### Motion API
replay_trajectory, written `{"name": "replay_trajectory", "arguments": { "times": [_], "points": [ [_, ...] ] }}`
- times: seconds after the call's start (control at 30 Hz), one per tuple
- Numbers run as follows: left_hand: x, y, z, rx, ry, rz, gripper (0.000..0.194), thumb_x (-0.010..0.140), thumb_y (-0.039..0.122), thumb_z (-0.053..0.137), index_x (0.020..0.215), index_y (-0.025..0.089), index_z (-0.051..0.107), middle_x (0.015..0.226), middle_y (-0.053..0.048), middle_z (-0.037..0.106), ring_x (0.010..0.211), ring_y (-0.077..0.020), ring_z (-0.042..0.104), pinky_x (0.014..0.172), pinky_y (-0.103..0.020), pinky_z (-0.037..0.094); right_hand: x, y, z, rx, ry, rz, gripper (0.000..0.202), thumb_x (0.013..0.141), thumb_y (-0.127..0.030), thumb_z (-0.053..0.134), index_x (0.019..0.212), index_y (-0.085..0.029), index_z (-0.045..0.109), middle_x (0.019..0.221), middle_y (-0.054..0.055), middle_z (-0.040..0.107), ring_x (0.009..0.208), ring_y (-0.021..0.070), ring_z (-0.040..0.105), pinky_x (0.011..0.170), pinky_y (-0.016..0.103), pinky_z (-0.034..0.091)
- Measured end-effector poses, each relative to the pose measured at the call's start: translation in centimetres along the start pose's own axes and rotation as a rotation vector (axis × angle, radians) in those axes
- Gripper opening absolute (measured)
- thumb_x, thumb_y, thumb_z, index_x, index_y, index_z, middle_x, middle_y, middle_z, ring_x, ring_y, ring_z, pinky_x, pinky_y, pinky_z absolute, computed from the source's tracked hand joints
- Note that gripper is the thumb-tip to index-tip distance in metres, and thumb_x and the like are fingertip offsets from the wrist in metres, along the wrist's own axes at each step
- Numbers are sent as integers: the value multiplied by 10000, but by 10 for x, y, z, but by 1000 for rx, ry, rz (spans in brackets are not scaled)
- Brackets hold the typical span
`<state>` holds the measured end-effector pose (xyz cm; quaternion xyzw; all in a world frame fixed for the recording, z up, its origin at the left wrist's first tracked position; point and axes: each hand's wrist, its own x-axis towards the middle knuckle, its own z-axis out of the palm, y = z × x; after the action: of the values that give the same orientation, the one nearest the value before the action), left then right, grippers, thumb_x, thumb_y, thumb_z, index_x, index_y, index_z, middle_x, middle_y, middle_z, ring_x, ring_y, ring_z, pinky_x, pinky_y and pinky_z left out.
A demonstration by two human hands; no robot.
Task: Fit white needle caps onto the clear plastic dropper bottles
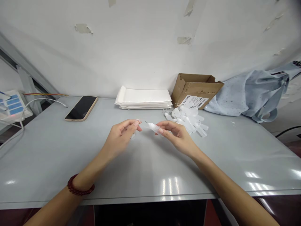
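Between the fingers and thumb of my right hand point(175, 133) is a small translucent bottle point(154, 127), tilted, its thin metal needle tip pointing left. Close to that tip, my left hand point(123, 135) is closed in a pinch on a small whitish piece point(138, 121), too small to make out clearly. The two hands are apart, above the grey table point(145, 169). Behind my right hand lies a pile of translucent bottles point(188, 119).
A stack of white envelopes point(145, 98) and a cardboard box point(197, 91) stand by the wall. A phone point(81, 108) and white cable point(47, 99) are at the left. A light blue bag point(244, 94) rests at the right.
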<state>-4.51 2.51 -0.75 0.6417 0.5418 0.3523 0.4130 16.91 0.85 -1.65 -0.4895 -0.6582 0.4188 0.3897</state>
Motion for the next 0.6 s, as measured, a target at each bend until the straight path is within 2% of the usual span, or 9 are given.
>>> {"name": "replay_trajectory", "arguments": {
  "times": [0.07,0.17,0.27,0.47,0.6],
  "points": [
    [1,0,-1,-14,17,4,382,869,504,488,781,189,684,1056,-45,694,739,-158,583,528,-218,414,-1,-1,1,8,-25,-6,225,876,-361,570,1001,-194,652,859,35,684,857,177,614,817,333,432],
    [1,-1,-4,-30,32,2,345,850,488,525,800,197,705,881,-42,713,734,-171,592,582,-240,449,-2,-1,1,20,-49,-20,219,879,-360,568,994,-195,655,872,37,679,856,175,609,816,334,435],
    [1,1,-5,-16,8,17,306,846,455,542,798,203,711,804,-25,701,708,-162,582,619,-249,462,-2,-2,1,26,-55,-24,210,881,-352,569,990,-195,657,862,33,674,846,171,607,797,324,433],
    [0,1,-5,3,-120,104,318,887,431,497,798,204,700,874,-22,696,770,-154,573,683,-240,448,-3,-3,2,49,-56,-36,204,879,-348,577,989,-196,656,840,28,665,835,167,603,789,321,433],
    [-1,0,-5,-18,-150,112,302,897,427,494,858,213,703,864,-16,693,781,-150,571,717,-239,449,-4,-3,2,52,-58,-34,199,866,-348,592,973,-193,659,837,30,666,832,170,605,787,326,433]
  ]
}}
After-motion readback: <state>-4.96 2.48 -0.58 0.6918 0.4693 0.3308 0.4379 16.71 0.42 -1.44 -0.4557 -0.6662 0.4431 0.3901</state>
